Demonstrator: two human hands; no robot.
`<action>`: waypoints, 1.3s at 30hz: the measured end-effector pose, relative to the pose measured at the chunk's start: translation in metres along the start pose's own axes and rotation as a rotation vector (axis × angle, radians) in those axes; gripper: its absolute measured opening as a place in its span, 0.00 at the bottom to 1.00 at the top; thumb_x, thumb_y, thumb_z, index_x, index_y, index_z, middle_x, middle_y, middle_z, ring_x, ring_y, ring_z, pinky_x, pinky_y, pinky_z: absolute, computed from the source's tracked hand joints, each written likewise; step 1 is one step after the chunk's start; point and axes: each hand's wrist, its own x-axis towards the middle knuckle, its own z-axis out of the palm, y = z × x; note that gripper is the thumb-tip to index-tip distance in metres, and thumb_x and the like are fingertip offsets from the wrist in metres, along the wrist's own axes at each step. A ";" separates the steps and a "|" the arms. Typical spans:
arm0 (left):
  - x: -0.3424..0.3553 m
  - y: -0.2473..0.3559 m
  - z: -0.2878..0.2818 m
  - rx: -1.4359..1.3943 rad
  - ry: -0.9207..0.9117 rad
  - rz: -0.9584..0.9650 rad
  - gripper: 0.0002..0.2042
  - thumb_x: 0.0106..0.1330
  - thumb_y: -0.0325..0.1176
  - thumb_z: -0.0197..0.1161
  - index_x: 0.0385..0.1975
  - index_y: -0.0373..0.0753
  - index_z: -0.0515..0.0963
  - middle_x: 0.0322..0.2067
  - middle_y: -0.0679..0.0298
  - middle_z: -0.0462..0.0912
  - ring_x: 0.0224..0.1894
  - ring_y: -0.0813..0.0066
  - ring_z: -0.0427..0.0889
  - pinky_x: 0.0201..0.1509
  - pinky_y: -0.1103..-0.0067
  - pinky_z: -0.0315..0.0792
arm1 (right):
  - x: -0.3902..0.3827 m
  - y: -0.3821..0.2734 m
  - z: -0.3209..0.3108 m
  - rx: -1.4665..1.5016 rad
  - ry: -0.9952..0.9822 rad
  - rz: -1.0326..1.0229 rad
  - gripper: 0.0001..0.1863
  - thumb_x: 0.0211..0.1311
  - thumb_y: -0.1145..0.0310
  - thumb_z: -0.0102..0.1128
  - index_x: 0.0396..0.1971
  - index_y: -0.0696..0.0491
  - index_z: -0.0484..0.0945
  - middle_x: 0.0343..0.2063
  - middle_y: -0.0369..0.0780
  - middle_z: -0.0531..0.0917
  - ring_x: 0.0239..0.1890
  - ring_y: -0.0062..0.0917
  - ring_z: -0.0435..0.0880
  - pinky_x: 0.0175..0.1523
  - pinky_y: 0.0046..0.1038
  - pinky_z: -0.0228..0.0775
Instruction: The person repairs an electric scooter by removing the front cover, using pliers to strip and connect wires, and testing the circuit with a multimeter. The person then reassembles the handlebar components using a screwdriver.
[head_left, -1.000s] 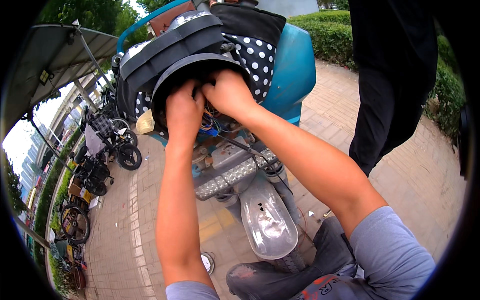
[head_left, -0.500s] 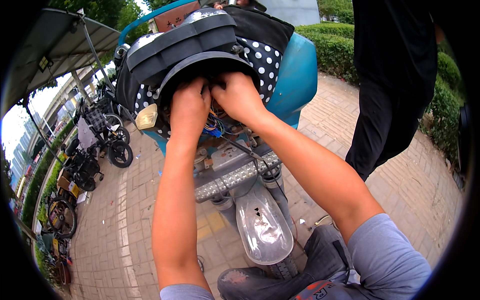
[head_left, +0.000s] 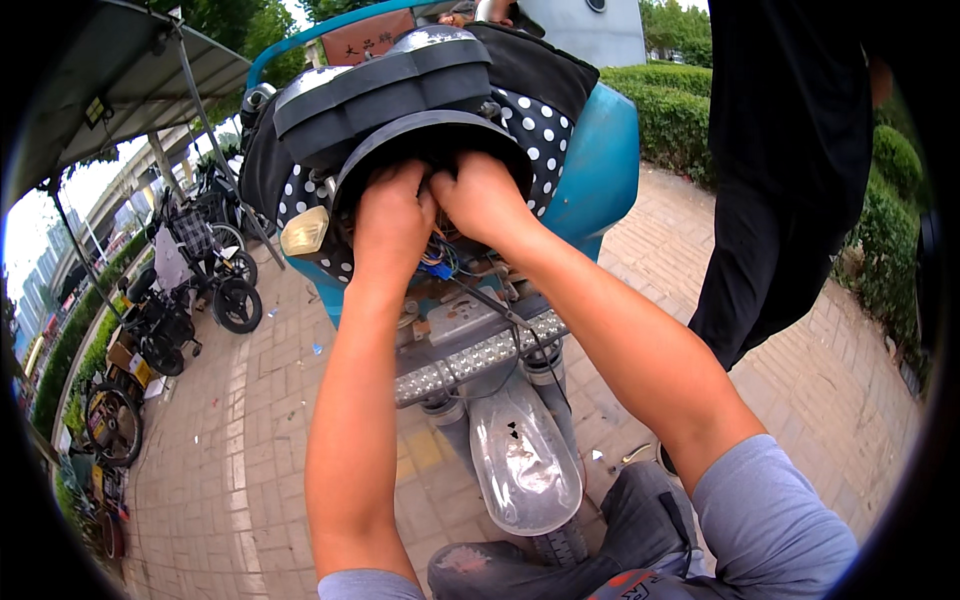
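Both my hands reach into the round black headlight housing (head_left: 432, 124) on the front of a teal three-wheeler (head_left: 600, 165). My left hand (head_left: 392, 215) has its fingers bent inside the left part of the opening. Close beside it, my right hand (head_left: 480, 198) is curled with thumb and fingers pinched together. The fingertips, and whatever they grip, are hidden in the dark housing. Below the hands hang coloured wires (head_left: 440, 246) with a blue connector (head_left: 438, 270). An LED light bar (head_left: 480, 360) crosses above the clear front mudguard (head_left: 525, 455).
A black instrument cluster (head_left: 385, 95) sits above the housing, and an amber turn signal (head_left: 304, 232) sticks out at the left. A person in black trousers (head_left: 785, 190) stands close on the right. Parked bikes (head_left: 236, 303) line the left side; a hedge (head_left: 670, 115) runs behind.
The view has shifted slightly, so the vehicle front sits a little lower and further right. Both hands stay inside the housing, with only slight finger movement.
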 end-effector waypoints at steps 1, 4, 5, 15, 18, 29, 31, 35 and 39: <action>0.000 0.001 0.001 -0.014 0.020 -0.005 0.07 0.53 0.25 0.58 0.32 0.33 0.76 0.31 0.47 0.78 0.36 0.46 0.77 0.39 0.61 0.72 | 0.002 0.002 0.001 0.040 0.009 0.004 0.18 0.52 0.66 0.55 0.35 0.67 0.77 0.34 0.60 0.80 0.40 0.52 0.80 0.47 0.40 0.72; 0.001 0.005 0.001 -0.028 0.054 -0.017 0.05 0.54 0.24 0.59 0.30 0.33 0.77 0.29 0.48 0.78 0.33 0.47 0.77 0.35 0.64 0.71 | 0.003 -0.001 0.005 0.214 0.012 0.120 0.18 0.54 0.64 0.55 0.34 0.68 0.77 0.30 0.57 0.81 0.35 0.47 0.82 0.42 0.40 0.73; 0.000 0.005 -0.001 -0.014 0.051 -0.023 0.04 0.54 0.24 0.59 0.29 0.33 0.76 0.29 0.48 0.78 0.32 0.47 0.77 0.35 0.65 0.71 | 0.001 -0.008 0.004 0.283 0.006 0.177 0.18 0.55 0.64 0.55 0.34 0.68 0.77 0.29 0.56 0.81 0.32 0.45 0.83 0.39 0.40 0.74; -0.003 0.005 0.001 -0.027 0.055 -0.054 0.04 0.54 0.25 0.59 0.28 0.32 0.75 0.27 0.49 0.78 0.30 0.48 0.78 0.33 0.65 0.72 | -0.005 -0.030 -0.007 0.815 -0.138 0.735 0.09 0.64 0.65 0.50 0.25 0.52 0.70 0.17 0.33 0.70 0.12 0.15 0.58 0.19 0.22 0.51; -0.002 0.009 -0.001 -0.045 0.019 -0.055 0.07 0.55 0.25 0.57 0.33 0.33 0.78 0.33 0.48 0.80 0.36 0.45 0.78 0.40 0.61 0.73 | -0.005 -0.022 -0.006 0.958 -0.154 0.752 0.09 0.63 0.67 0.51 0.23 0.52 0.70 0.17 0.33 0.69 0.13 0.17 0.59 0.20 0.25 0.52; 0.006 0.020 -0.010 -0.067 -0.147 -0.286 0.13 0.53 0.31 0.62 0.37 0.32 0.81 0.33 0.48 0.83 0.36 0.54 0.83 0.42 0.70 0.75 | -0.007 -0.016 0.000 0.921 -0.067 0.644 0.06 0.59 0.71 0.52 0.27 0.59 0.73 0.18 0.39 0.72 0.14 0.23 0.66 0.18 0.27 0.54; 0.009 0.021 -0.010 -0.055 -0.177 -0.362 0.12 0.52 0.30 0.61 0.35 0.31 0.81 0.32 0.47 0.83 0.36 0.51 0.82 0.42 0.69 0.74 | -0.010 -0.020 0.000 0.912 -0.042 0.611 0.06 0.59 0.72 0.51 0.26 0.58 0.74 0.17 0.39 0.72 0.13 0.21 0.65 0.16 0.26 0.52; 0.018 0.025 -0.008 -0.044 -0.189 -0.401 0.11 0.50 0.27 0.59 0.32 0.30 0.81 0.32 0.43 0.82 0.38 0.45 0.80 0.44 0.66 0.74 | -0.012 -0.021 0.004 0.915 0.009 0.528 0.08 0.58 0.73 0.51 0.31 0.62 0.75 0.20 0.40 0.74 0.15 0.23 0.69 0.16 0.27 0.56; 0.024 0.027 -0.007 -0.080 -0.247 -0.491 0.11 0.49 0.26 0.58 0.31 0.30 0.81 0.32 0.43 0.82 0.37 0.47 0.81 0.44 0.67 0.74 | -0.012 -0.015 0.002 0.812 0.055 0.461 0.11 0.57 0.73 0.51 0.36 0.65 0.76 0.24 0.43 0.78 0.20 0.27 0.74 0.23 0.30 0.66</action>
